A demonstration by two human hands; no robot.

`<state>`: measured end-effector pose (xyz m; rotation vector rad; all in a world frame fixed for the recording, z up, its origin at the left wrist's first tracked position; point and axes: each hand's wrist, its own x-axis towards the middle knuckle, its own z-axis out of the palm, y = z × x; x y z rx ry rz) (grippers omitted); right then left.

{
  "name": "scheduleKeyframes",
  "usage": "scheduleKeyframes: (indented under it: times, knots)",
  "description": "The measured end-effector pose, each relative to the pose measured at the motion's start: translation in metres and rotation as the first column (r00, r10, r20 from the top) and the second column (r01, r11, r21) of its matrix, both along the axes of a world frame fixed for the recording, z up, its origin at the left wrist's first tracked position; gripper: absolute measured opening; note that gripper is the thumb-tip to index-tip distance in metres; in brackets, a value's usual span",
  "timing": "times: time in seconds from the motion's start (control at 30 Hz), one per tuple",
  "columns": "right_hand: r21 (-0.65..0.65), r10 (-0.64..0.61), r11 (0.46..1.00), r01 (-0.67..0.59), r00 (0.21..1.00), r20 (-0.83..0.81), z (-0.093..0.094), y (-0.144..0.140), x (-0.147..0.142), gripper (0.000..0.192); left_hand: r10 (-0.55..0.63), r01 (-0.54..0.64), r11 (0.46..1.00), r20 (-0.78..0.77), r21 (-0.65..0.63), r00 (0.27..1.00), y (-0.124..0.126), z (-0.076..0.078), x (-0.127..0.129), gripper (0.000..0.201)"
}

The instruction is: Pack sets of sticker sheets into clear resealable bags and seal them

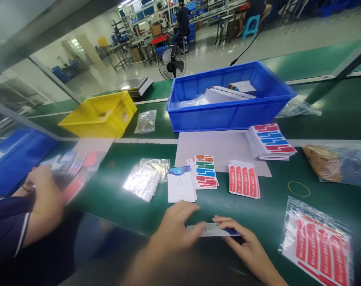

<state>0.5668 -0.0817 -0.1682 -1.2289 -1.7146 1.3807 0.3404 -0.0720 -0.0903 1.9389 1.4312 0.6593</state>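
Observation:
A thin white and blue leaflet (pixel 210 229) is seen almost edge-on above the green table, near its front edge. My right hand (pixel 246 244) grips its right end between thumb and fingers. My left hand (pixel 176 224) is at the other end, blurred, with thumb and fingers apart around it; the thumb covers part of the leaflet. Just beyond lies a stack of white leaflets with a blue top (pixel 182 186). Next to it are colour-striped label sheets (pixel 205 171) and red label sheets (pixel 244 179).
Clear plastic bags (pixel 147 176) lie left of the stacks. A blue bin (pixel 228 117) and yellow bin (pixel 101 117) stand behind. Striped sheets (pixel 271 139) are piled right. A bagged red label set (pixel 319 242) and rubber band (pixel 299 189) lie nearby. A co-worker's hands (pixel 39 178) work left.

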Motion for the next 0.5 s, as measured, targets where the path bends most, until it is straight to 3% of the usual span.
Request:
scheduleKeyframes:
  times: [0.07, 0.13, 0.17, 0.27, 0.33, 0.5]
  knots:
    - [0.001, -0.011, 1.0, 0.011, 1.0, -0.016, -0.002, 0.0, -0.002, 0.025, 0.283, -0.268, 0.957, -0.151, 0.114, 0.947, 0.01, -0.011, -0.031, 0.028]
    - [0.023, -0.029, 0.999, 0.03, 0.999, -0.032, -0.005, 0.001, -0.002, 0.024, 0.52, -0.509, 0.849, -0.389, 0.141, 0.76, 0.021, -0.021, -0.072, 0.028]
    - [0.033, -0.028, 0.999, 0.029, 0.999, -0.043, -0.007, 0.001, -0.001, 0.023, 0.579, -0.576, 0.802, -0.438, 0.155, 0.688, 0.025, -0.025, -0.093, 0.031]
    - [0.064, -0.003, 0.998, 0.007, 0.998, -0.056, -0.013, 0.004, 0.002, 0.022, 0.646, -0.679, 0.716, -0.523, 0.163, 0.555, 0.031, -0.032, -0.146, 0.033]
    - [0.081, -0.004, 0.997, 0.006, 1.0, -0.022, -0.015, 0.005, 0.002, 0.021, 0.632, -0.694, 0.708, -0.552, 0.127, 0.544, 0.029, -0.035, -0.163, 0.032]
    - [0.006, 0.038, 0.999, -0.039, 0.998, 0.044, -0.016, 0.005, -0.008, 0.027, 0.546, -0.645, 0.763, -0.571, 0.036, 0.614, 0.021, -0.041, -0.148, 0.031]
